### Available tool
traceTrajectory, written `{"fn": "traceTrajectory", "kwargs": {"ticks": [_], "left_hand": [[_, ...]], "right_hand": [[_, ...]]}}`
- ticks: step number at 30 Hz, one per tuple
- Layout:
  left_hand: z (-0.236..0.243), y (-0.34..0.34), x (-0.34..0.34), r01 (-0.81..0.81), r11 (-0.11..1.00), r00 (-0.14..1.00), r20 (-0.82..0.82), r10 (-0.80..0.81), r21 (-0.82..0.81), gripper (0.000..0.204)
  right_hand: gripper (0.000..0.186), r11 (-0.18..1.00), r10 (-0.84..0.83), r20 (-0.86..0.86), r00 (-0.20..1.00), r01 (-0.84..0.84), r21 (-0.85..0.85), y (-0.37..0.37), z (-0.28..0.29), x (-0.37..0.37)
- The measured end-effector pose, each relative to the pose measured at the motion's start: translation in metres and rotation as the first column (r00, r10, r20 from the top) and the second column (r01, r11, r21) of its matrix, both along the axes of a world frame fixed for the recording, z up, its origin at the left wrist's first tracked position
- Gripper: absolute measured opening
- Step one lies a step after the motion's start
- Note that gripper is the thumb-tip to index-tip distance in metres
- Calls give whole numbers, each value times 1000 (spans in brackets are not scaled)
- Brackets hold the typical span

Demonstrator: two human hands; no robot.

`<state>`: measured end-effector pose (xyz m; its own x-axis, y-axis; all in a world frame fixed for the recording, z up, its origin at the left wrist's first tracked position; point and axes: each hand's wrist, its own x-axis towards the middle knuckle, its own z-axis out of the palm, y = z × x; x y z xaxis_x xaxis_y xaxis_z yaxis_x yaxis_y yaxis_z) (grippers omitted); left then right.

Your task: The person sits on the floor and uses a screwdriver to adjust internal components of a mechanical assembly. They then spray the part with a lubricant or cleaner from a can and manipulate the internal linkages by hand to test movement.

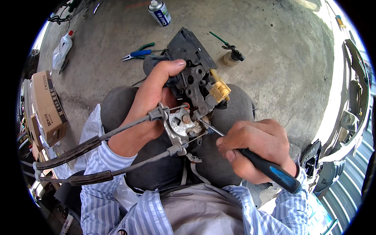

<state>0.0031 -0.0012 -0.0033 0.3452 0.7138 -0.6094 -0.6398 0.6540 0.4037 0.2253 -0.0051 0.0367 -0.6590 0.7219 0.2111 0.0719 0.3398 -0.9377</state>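
My left hand point(152, 88) is closed round a car door latch point(192, 78), its thumb pressed on the dark housing. The latch is held above my knees, with a yellow connector point(220, 91) on its right side. At its lower end sits a silver metal bracket point(182, 123), from which two sheathed cables point(129, 125) run off to the left. In my right hand point(260, 147) is a screwdriver point(270, 168) with a black and blue handle. Its shaft points up and left, and the tip meets the latch beside the bracket; the exact contact point is too small to tell.
On the concrete floor point(274, 51) ahead lie blue-and-green-handled pliers point(139, 53), a spray can point(159, 13) and a small bottle with a green-tubed spray head point(233, 56). A white jug point(62, 51) and a cardboard box point(49, 107) stand at left. Car panels point(348, 117) line the right.
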Motion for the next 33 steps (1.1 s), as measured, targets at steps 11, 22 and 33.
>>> {"fn": "traceTrajectory", "kwargs": {"ticks": [11,22,33], "left_hand": [[0,2,2,-24,999,997,-76,20,-44,38],[-4,5,3,-19,999,996,-88,16,-35,39],[-1,9,7,9,1000,998,-59,-9,-8,44]], "right_hand": [[19,984,77,211,974,-108,139,3,19,-6],[18,992,69,182,981,-87,95,5,15,-4],[11,998,-24,142,990,16,56,1,8,-3]]}}
